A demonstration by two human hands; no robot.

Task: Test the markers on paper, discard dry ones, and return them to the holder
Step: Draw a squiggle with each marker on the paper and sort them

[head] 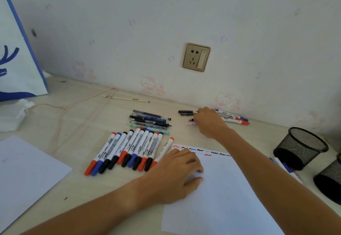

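Head view, left hand: our left hand [177,172] lies flat on the test paper [221,194], fingers relaxed and spread a little, pinning the sheet and gripping nothing.
Head view, right hand: our right hand [210,122] reaches over a small scatter of pens by the wall; its fingers are hidden beneath the palm, so we cannot tell whether they are apart or closed on one.
Head view, pens at the right hand: a dark pen [186,112] pokes out to the left of the knuckles, and a few whiteboard markers [232,118] with red and blue caps lie just past the hand.
Head view, sorted row: a neat row of whiteboard markers [129,151] lies side by side left of the paper, with a pile of gel pens [149,121] behind it.
Head view, marks: short red, blue and black squiggles [201,151] run along the paper's top edge, with a few more just below.
Head view, holders: two black mesh holders stand at the right, the nearer-centre holder [300,148] showing nothing inside; the other is cut off by the frame.
Progress, our judgement: many markers look tested, going by the squiggles. The group by the wall may be the untested or the dry lot; we cannot say which. Returning everything to the holders is still to do.
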